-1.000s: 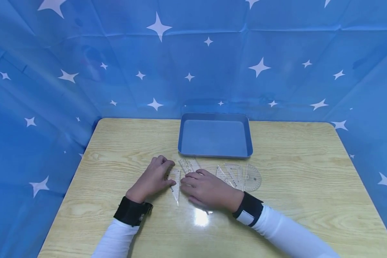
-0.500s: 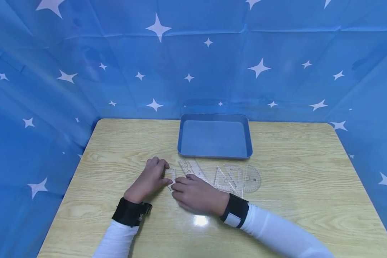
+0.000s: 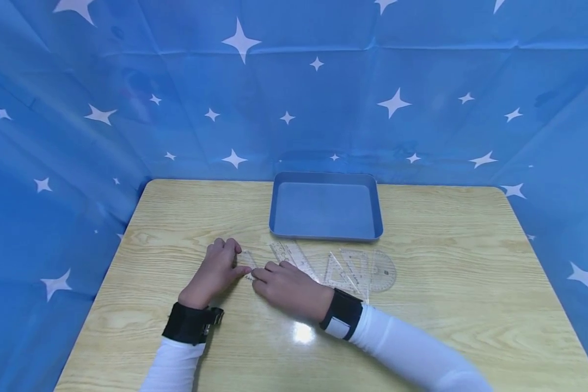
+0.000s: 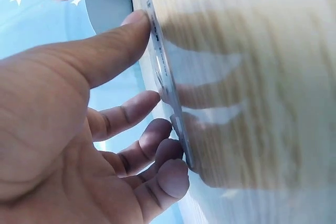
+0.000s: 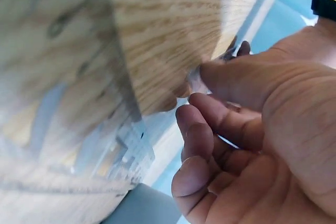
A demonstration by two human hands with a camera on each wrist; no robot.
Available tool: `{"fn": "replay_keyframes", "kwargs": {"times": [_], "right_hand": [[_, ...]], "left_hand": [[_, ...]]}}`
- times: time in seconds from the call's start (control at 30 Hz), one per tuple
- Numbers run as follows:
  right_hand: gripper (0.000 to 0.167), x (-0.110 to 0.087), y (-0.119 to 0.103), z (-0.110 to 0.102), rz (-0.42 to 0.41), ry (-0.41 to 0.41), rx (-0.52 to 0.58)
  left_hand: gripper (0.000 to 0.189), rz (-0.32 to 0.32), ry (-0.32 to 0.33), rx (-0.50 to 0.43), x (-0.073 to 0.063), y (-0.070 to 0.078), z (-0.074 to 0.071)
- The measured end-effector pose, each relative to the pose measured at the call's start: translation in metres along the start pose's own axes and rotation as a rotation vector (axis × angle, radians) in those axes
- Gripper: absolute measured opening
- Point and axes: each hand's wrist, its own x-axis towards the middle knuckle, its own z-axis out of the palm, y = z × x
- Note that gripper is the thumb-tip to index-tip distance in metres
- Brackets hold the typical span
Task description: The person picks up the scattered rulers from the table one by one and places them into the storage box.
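A clear set square [image 3: 247, 261] lies low over the table between my two hands. My left hand [image 3: 212, 275] holds its left side; in the left wrist view the thumb presses on the plastic [image 4: 163, 61] and the curled fingertips meet its far edge. My right hand [image 3: 291, 288] pinches its near right end, and the right wrist view has a bit of clear plastic [image 5: 195, 83] between thumb and index finger. Both hands cover much of the set square. Just right of it lie clear rulers [image 3: 298, 257], partly behind my right hand.
Farther right on the wooden table [image 3: 446, 261] lie more clear set squares [image 3: 340, 275] and a clear protractor [image 3: 384, 271]. A blue tray [image 3: 325, 238] stands at the table's back edge, in front of a blue starred cloth [image 3: 343, 136].
Both hands have moved left with the set square, my right hand closing in on its end. The rulers behind my right hand now show more. The tray has stayed put.
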Motion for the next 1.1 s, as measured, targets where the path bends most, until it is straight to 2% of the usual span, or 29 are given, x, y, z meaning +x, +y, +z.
{"fn": "replay_keyframes", "kwargs": {"times": [0.27,0.53,0.77,0.93,1.1], "right_hand": [[0.019,0.016,0.004,0.002,0.13,0.017,-0.052],[0.013,0.029,-0.001,0.008,0.239,0.0,-0.017],[0.011,0.034,0.003,0.01,0.313,-0.014,0.076],[0.012,0.036,0.005,0.01,0.32,-0.015,0.083],[0.012,0.038,0.007,0.01,0.333,-0.037,0.084]], "left_hand": [[0.042,0.01,0.026,0.033,-0.002,-0.003,-0.002],[0.049,0.029,0.069,0.086,-0.006,-0.007,-0.003],[0.076,0.08,0.01,0.07,-0.008,-0.011,-0.006],[0.077,0.076,-0.036,0.078,-0.013,-0.008,-0.01],[0.067,0.087,-0.062,0.105,-0.02,-0.005,-0.014]]}}
